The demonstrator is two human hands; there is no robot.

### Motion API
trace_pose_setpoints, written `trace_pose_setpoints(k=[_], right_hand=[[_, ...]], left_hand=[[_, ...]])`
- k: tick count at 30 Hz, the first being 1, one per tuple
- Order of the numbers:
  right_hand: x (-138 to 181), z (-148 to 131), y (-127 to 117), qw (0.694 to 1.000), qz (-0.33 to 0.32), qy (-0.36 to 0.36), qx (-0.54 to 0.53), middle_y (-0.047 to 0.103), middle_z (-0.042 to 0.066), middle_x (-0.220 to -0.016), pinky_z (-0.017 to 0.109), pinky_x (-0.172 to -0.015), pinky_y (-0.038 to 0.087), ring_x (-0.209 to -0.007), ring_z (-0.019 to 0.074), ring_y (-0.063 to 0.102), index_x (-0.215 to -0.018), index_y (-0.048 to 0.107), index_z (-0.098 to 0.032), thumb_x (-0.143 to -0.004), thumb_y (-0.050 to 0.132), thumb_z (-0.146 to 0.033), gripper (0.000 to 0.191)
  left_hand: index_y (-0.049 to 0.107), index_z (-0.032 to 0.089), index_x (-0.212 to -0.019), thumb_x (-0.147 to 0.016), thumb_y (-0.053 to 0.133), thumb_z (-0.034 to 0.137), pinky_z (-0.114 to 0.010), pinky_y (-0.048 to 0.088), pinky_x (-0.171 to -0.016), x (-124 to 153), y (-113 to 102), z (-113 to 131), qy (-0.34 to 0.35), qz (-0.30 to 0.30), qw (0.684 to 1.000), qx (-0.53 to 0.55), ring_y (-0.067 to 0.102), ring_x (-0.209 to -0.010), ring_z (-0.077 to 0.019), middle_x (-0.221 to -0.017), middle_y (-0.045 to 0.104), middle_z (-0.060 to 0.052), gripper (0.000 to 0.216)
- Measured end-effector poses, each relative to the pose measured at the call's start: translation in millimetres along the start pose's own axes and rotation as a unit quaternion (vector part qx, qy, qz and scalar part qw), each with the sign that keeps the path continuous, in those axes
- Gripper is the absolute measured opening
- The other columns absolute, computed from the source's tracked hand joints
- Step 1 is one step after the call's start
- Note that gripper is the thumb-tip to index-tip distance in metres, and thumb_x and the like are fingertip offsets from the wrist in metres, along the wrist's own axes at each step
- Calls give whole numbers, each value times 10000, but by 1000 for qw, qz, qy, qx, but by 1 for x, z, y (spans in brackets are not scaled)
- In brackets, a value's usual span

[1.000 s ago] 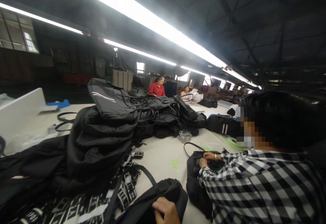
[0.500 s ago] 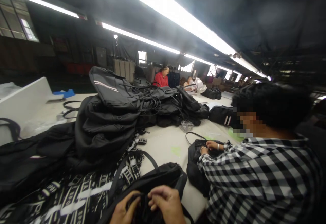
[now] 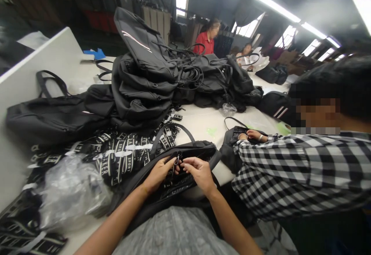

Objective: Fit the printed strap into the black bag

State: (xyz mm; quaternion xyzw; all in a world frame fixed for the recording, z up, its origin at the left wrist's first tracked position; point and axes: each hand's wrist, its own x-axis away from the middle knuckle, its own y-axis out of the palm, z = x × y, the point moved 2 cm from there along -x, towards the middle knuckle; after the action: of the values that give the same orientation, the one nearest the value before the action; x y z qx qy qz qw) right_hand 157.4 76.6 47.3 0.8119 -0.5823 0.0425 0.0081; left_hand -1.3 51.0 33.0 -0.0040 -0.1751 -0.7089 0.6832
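A black bag (image 3: 139, 187) lies on its side in front of me, its opening toward me and a carry handle (image 3: 185, 133) arching up at its far edge. My left hand (image 3: 160, 173) is inside the opening, thumb and fingers closed on a black strap end with a shiny metal clip (image 3: 176, 160). Just to the right, my right hand (image 3: 199, 173) has its fingertips pinched together by the clip; what lies between them is too small to make out. Dark lining with pale print shows below the hands.
Bundled black straps with white lettering (image 3: 121, 158) and clear plastic bags (image 3: 72, 193) lie at left. Black backpacks (image 3: 145, 81) are heaped behind. A white panel (image 3: 43, 65) stands at left. On the right, a co-worker in a checked shirt (image 3: 304, 166) handles another black bag (image 3: 230, 150).
My view has tilted down and turned, so the hands, forearms and bag show higher and more fully. Both hands stay close together at the bag's opening. The person in red has turned.
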Motion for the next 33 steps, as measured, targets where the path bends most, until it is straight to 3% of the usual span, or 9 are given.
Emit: trace_pose_setpoints(k=[5, 8, 11, 15, 20, 24, 26, 29, 33], right_hand=[[-5, 6, -2, 999, -19, 26, -27, 740, 66, -874, 301, -718, 549, -771, 179, 684, -922, 710, -153, -710, 723, -273, 244], [-7, 8, -4, 996, -31, 43, -66, 742, 75, -893, 325, -779, 561, -821, 190, 695, -958, 690, -146, -690, 737, -262, 296], [-7, 10, -5, 996, -25, 41, -76, 740, 90, -893, 356, -801, 571, -840, 207, 702, -986, 673, -133, -701, 730, -286, 328], [-6, 16, -3, 996, 3, 47, -70, 733, 97, -924, 383, -840, 572, -882, 232, 705, -988, 664, -137, -688, 741, -312, 356], [-3, 17, 2, 999, 12, 18, 38, 733, 66, -845, 351, -750, 581, -759, 210, 704, -922, 706, -162, -765, 669, -313, 221], [-4, 11, 5, 997, 3, 16, 80, 719, 34, -771, 301, -653, 570, -705, 198, 684, -868, 730, -193, -777, 644, -290, 158], [-3, 7, 6, 996, -1, 23, 89, 706, 26, -746, 271, -595, 556, -694, 195, 677, -821, 731, -199, -778, 630, -277, 135], [-6, 7, 8, 994, -8, 15, 111, 684, 13, -684, 218, -482, 485, -592, 166, 649, -765, 725, -202, -791, 570, -224, 159], [-20, 21, 4, 983, 14, -1, 182, 691, 15, -645, 200, -439, 418, -518, 154, 625, -715, 715, -197, -738, 557, -161, 164]], left_hand=[[638, 107, -946, -790, 641, 486, -257, 481, -698, -2, -1, -1, -1, -3, 1000, 31, 582, -696, -153, -760, 638, -38, 410], [624, 130, -1112, -781, 675, 456, -240, 459, -731, 0, -1, -1, 0, -4, 999, 46, 559, -737, -138, -812, 629, -24, 467], [552, 215, -1282, -763, 715, 399, -219, 440, -736, 3, -2, 0, 4, -29, 999, 36, 519, -742, -110, -1012, 636, -23, 574], [558, 249, -1289, -729, 743, 363, -211, 431, -697, 5, -3, 1, 5, -47, 999, 7, 502, -736, -110, -1190, 610, -35, 602], [569, 215, -1284, -751, 694, 435, -219, 450, -679, 6, 0, 7, -1, -24, 998, -49, 529, -748, -135, -1087, 652, -40, 589], [563, 162, -1293, -814, 582, 503, -280, 506, -695, 6, 0, 5, 35, -5, 992, -120, 573, -736, -182, -912, 674, -58, 588], [571, 181, -1287, -850, 520, 488, -337, 530, -812, 6, -3, -1, 71, 3, 984, -165, 618, -860, -226, -974, 681, -72, 535], [580, 285, -1273, -856, 507, 421, -372, 379, -1094, 0, -9, -13, 138, 4, 966, -221, 532, -1201, -250, -1250, 616, -41, 445], [617, 371, -1210, -777, 569, 426, -359, 461, -1020, -10, -11, -20, 147, -44, 966, -210, 576, -1148, -269, -1226, 634, -18, 439]])
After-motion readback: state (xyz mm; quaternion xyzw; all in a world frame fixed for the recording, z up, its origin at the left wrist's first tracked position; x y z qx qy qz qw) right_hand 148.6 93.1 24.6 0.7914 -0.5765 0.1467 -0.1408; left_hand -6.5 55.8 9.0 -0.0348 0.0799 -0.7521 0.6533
